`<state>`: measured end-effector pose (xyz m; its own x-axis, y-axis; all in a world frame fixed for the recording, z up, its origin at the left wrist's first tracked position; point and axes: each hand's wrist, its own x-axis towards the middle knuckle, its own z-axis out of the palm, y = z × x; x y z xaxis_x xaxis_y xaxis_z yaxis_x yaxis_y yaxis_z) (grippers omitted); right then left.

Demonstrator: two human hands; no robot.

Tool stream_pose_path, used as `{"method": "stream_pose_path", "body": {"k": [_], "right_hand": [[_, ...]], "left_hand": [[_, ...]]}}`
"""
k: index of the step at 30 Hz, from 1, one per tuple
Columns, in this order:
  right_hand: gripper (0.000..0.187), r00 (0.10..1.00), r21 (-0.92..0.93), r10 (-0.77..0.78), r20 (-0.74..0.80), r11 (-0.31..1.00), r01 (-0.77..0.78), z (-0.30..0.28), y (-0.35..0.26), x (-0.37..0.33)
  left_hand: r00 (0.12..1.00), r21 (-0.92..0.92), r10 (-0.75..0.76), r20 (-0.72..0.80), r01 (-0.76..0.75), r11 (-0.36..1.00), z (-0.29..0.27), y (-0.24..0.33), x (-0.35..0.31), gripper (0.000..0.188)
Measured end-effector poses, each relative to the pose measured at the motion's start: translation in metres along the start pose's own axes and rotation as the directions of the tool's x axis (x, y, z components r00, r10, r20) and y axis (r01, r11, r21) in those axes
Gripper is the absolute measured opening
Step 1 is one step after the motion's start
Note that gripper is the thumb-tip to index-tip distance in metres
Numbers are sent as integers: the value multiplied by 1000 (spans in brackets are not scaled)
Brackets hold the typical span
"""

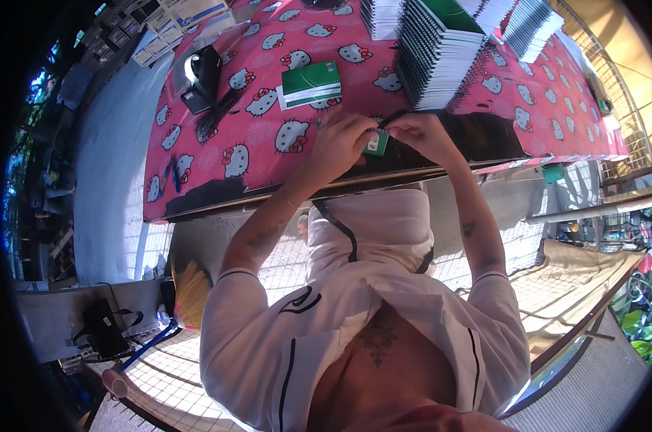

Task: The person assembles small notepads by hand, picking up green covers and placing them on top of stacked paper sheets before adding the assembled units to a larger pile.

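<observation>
At the near edge of the table, a small green notebook (376, 143) with a pale picture on its cover is between my hands. My left hand (342, 141) is closed on its left side. The fingers of my right hand (422, 135) are pinched together at its upper right corner, next to a thin dark strip; what they grip is too small to make out. Beyond my hands lies a green booklet (313, 81) with white sheets under it.
Tall stacks of spiral-bound notebooks (441, 61) stand at the far right of the pink patterned table (257, 137). A black tape dispenser (202, 79) and a heap of black coils (214, 119) are at the left, with pens (173, 174) nearer. A broom (191, 297) is at lower left.
</observation>
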<state>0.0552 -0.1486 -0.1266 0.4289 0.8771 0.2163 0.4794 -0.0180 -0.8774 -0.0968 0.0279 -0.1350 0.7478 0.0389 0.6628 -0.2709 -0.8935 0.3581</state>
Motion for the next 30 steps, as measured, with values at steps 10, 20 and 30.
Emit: {"method": "stream_pose_path", "body": {"k": [10, 20, 30], "right_hand": [[8, 955, -327, -220, -200, 934, 147, 11, -2, -1], [50, 696, -261, -416, -585, 909, 324, -43, -102, -7], [65, 831, -84, -105, -545, 994, 71, -144, -36, 63]], "left_hand": [[977, 75, -72, 201, 58, 995, -6, 19, 14, 19], [932, -61, 9, -362, -33, 998, -57, 67, 133, 17], [946, -282, 280, -166, -318, 905, 2, -35, 239, 20]]}}
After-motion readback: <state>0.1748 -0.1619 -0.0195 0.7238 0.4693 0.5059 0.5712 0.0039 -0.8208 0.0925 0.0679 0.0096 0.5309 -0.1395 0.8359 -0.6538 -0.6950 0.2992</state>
